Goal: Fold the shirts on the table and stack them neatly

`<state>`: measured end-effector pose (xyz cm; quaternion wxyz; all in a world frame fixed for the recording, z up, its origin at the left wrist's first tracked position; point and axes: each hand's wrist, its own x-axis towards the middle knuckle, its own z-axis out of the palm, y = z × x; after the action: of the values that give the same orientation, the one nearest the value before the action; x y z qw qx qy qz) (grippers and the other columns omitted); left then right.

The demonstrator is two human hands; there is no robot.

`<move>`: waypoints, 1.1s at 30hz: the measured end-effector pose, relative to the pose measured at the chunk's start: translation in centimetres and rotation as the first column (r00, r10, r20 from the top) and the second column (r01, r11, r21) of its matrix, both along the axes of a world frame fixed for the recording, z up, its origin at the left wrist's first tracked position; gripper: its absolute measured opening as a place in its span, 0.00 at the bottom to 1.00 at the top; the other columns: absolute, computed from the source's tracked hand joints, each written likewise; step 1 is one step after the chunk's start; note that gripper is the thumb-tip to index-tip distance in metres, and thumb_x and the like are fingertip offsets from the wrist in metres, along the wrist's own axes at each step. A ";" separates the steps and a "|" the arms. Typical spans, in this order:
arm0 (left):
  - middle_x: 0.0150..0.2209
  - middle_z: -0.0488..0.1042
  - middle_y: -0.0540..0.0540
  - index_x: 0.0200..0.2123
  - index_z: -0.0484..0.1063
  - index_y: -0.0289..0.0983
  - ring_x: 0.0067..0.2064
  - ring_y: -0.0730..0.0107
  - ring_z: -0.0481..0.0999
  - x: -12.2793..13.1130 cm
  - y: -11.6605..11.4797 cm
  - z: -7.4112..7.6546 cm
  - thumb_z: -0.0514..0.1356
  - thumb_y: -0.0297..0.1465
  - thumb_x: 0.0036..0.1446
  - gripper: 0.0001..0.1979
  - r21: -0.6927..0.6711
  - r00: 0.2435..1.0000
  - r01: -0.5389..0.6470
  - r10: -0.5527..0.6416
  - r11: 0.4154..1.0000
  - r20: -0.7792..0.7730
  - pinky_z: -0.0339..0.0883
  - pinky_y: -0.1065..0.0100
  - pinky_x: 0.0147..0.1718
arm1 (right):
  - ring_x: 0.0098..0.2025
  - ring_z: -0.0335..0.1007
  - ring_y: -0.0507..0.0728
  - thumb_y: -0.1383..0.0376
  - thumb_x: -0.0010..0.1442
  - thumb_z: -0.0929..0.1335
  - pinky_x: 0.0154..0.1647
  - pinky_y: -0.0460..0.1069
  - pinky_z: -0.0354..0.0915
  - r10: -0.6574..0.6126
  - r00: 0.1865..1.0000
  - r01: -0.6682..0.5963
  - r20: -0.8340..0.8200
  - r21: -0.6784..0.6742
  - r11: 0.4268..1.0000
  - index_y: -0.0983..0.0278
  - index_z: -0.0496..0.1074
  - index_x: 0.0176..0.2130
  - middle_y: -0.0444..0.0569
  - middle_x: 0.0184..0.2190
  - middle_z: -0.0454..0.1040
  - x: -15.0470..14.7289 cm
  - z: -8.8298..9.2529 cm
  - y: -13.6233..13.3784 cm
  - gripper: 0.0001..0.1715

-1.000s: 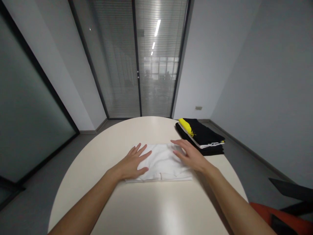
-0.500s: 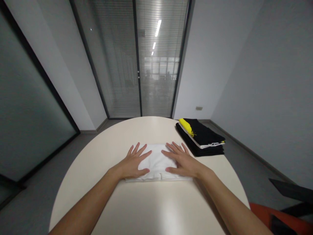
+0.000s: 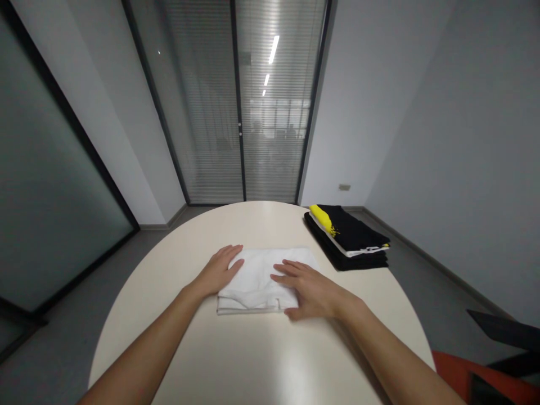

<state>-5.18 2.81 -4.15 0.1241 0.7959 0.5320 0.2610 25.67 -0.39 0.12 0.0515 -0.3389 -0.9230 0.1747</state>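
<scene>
A folded white cloth (image 3: 261,275), perhaps a garment, lies flat on the round table, its layered near edge facing me. My left hand (image 3: 219,271) rests at its left side, fingers stretched forward and the thumb on the fabric. Over the right half of the cloth is my right hand (image 3: 310,289), palm down, with its fingers pointing left and the thumb by the near edge. Neither hand grips anything. Part of the cloth's right side is hidden under my right hand and wrist.
At the table's right back edge sits a stack of folded black cloths (image 3: 358,230), with a yellow piece (image 3: 323,218) and white layers in it. The pale round table (image 3: 236,360) fills the foreground. A red and black chair (image 3: 485,374) stands at the lower right; glass doors (image 3: 270,157) are beyond.
My left hand has slid left to the cloth's side, its fingers closer together. My right hand has turned so its fingers point left, and its thumb has come nearer the front edge.
</scene>
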 end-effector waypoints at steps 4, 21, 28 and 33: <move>0.58 0.72 0.40 0.58 0.70 0.37 0.59 0.57 0.70 -0.4 0.8 -0.8 0.50 0.43 0.67 0.24 -0.001 0.999 -0.008 0.008 1.000 0.040 0.60 0.57 0.61 | 0.70 0.50 0.69 0.62 0.44 0.75 0.70 0.61 0.48 0.003 0.999 0.000 -0.048 0.043 0.999 0.65 0.67 0.60 0.58 0.66 0.62 -0.2 0.0 -0.4 0.44; 0.22 0.73 0.50 0.24 0.63 0.38 0.24 0.67 0.75 1.1 -2.7 3.3 0.56 0.51 0.58 0.22 -0.587 0.990 0.127 -0.069 0.800 0.121 0.58 0.70 0.23 | 0.51 0.73 0.64 0.68 0.63 0.64 0.49 0.55 0.66 -0.640 0.767 0.591 0.038 0.343 0.730 0.65 0.73 0.47 0.60 0.49 0.76 4.0 0.0 3.2 0.14; 0.28 0.78 0.47 0.27 0.65 0.37 0.21 0.72 0.73 4.0 -4.7 3.3 0.55 0.48 0.60 0.20 -0.733 0.941 0.335 -0.243 0.593 0.234 0.59 0.72 0.20 | 0.44 0.77 0.71 0.36 0.63 0.56 0.42 0.58 0.66 -0.757 0.624 0.769 0.192 0.024 0.639 0.67 0.78 0.36 0.66 0.41 0.79 3.4 -0.3 2.8 0.42; 0.32 0.79 0.47 0.31 0.71 0.38 0.34 0.66 0.77 5.2 -5.5 4.7 0.59 0.44 0.60 0.15 -0.360 0.950 0.307 -0.308 0.881 0.057 0.68 0.68 0.34 | 0.44 0.77 0.67 0.47 0.64 0.61 0.40 0.53 0.65 -0.724 0.672 0.731 0.157 0.018 0.682 0.66 0.77 0.39 0.63 0.42 0.80 2.9 -1.3 2.8 0.28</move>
<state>-0.02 -2.73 0.51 0.3090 0.8334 0.4382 0.1341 28.56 2.45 -1.16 0.0389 -0.6913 -0.7088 0.1346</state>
